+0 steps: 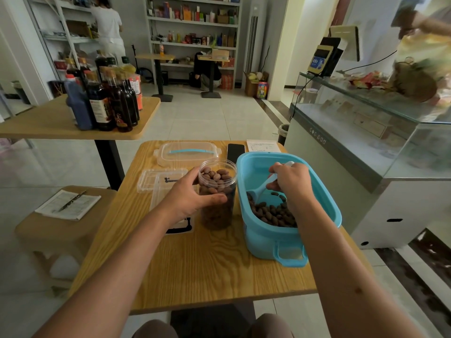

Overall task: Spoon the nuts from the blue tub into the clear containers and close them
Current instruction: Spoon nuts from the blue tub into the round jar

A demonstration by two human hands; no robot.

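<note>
While the left hand (pixel 195 193) grips the nearly full clear jar (pixel 217 193) at the tabletop's (pixel 207 264) centre, the right hand (pixel 290 181) holds the pale scoop (pixel 266 184) inside the blue tub (pixel 288 211) at three o'clock. Nuts (pixel 273 213) lie heaped at the tub's six o'clock end. I'd take a small load and keep the jar steady, since overfilling would hinder closing.

Soft indoor daylight, wide-angle bending at edges, motion blur top right

A shop: stocked shelves (pixel 194 20), glass display counter (pixel 366 123).
</note>
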